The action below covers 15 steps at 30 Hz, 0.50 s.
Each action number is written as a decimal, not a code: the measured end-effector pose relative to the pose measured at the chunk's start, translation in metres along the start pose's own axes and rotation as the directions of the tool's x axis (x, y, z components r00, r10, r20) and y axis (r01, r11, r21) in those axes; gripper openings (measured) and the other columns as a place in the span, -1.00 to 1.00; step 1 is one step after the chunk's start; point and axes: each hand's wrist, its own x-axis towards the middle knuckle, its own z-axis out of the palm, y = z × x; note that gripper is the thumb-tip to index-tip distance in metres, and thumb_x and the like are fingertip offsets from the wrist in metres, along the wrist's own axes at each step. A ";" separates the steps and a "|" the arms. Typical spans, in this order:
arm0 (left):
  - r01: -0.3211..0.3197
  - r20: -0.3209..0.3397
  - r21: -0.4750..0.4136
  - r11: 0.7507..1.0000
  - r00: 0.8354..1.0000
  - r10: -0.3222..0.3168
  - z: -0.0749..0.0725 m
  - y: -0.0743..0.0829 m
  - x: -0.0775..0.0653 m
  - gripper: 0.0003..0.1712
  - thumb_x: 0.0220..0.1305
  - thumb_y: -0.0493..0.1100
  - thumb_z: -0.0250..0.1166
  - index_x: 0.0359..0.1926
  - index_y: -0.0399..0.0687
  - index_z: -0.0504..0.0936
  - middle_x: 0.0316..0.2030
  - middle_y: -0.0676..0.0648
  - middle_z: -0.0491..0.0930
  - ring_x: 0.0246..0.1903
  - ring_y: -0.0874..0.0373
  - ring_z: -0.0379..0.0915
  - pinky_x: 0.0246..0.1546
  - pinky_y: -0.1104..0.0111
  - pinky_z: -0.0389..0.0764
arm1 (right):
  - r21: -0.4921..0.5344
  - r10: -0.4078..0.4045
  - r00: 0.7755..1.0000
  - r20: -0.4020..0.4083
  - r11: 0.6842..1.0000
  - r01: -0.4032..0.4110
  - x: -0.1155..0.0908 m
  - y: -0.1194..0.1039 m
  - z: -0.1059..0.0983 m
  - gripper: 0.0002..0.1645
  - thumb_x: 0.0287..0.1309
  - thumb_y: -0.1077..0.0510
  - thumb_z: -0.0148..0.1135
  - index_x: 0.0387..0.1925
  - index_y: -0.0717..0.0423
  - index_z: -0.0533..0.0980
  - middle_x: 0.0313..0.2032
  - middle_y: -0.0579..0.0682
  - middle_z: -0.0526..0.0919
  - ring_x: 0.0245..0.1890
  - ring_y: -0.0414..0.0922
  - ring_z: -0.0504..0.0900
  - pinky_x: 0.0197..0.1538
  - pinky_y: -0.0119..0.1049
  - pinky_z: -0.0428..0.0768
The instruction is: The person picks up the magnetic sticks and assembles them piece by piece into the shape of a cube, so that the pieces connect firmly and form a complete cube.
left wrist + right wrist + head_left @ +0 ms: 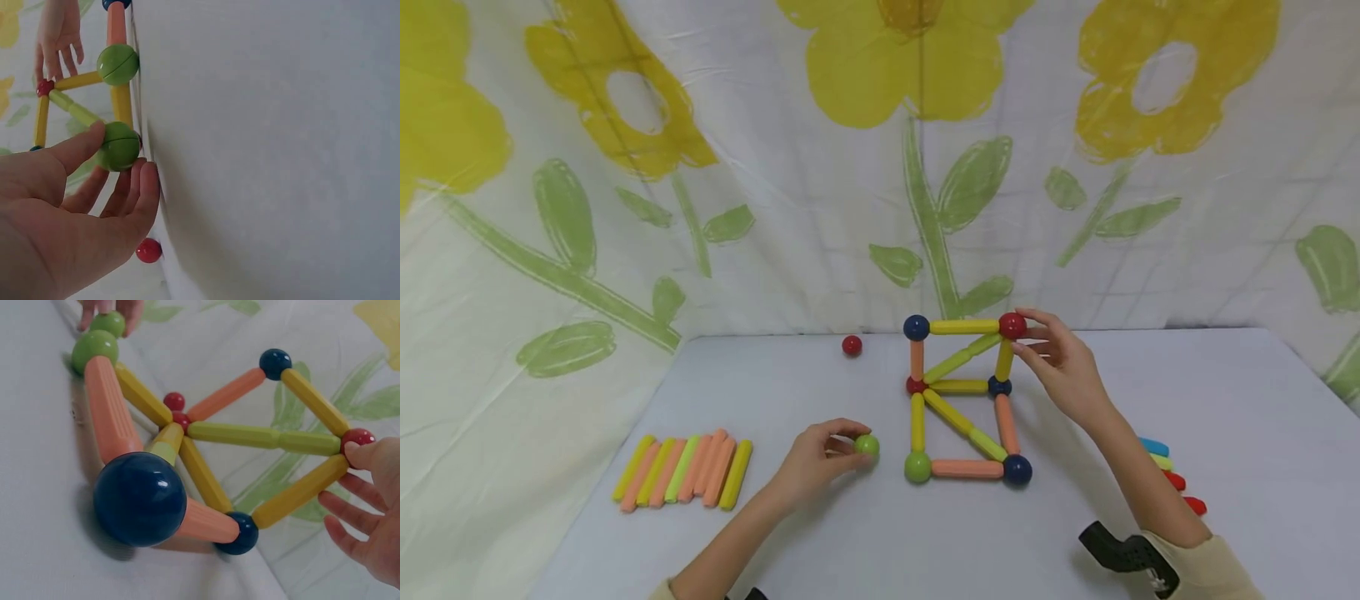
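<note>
Just left of the frame (958,387), green ball (867,447): was pinched by the left hand (820,457).
Red corner ball (1012,326): was pinched by the right hand (1066,365).
Loose ball (852,346): was seen near the cloth (775,258).
Far-right sticks (1175,481): were partly hidden by the forearm (1141,473).

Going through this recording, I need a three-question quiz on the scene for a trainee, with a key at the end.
1. Which hand holds a green ball? A) the left, B) the right, C) neither
2. True or false: the right hand is touching a blue ball.
3. Fill in: the stick frame includes ___ blue balls.

Key:
1. A, the left hand.
2. False; it touches a red ball.
3. Three.
</note>
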 end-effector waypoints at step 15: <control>0.078 -0.173 -0.005 0.997 0.982 -0.078 -0.043 -0.001 -0.037 -0.46 0.40 -0.19 0.44 0.33 -0.24 0.59 0.20 -0.28 0.63 0.04 -0.02 0.67 0.02 0.36 0.72 | 0.035 -0.017 1.000 -0.009 0.999 0.017 -0.001 0.002 0.002 -0.38 0.48 0.28 0.26 0.49 0.16 0.37 0.12 0.34 0.69 0.00 0.35 0.71 -0.04 -0.67 0.58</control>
